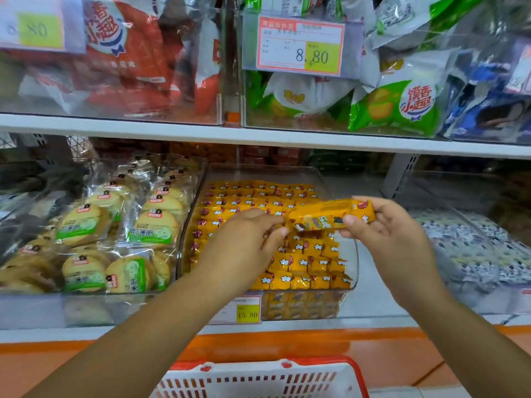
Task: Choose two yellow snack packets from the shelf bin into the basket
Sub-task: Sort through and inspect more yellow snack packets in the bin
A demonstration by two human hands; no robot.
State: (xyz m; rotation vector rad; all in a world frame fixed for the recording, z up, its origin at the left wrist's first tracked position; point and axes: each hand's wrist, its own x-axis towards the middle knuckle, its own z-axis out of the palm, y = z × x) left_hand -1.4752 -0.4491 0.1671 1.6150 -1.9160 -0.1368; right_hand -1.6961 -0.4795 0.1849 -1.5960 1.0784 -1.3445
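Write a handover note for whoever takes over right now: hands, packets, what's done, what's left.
Right hand grips one end of a yellow packet, held over the shelf bin.
Left hand pinches its other end.
Basket sits below; no packet shows in its visible part.
Done: first packet picked.
Left: put it in the basket, then take a second from the bin.

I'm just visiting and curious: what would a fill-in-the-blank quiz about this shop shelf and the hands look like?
1. The right hand holds one ___ snack packet over the clear bin.
2. The price tag below that bin reads ___.
3. The basket at the bottom has a ___ rim.
4. The round biscuits left of the bin carry ___ labels.

Missing words: yellow; 15.80; red; green.
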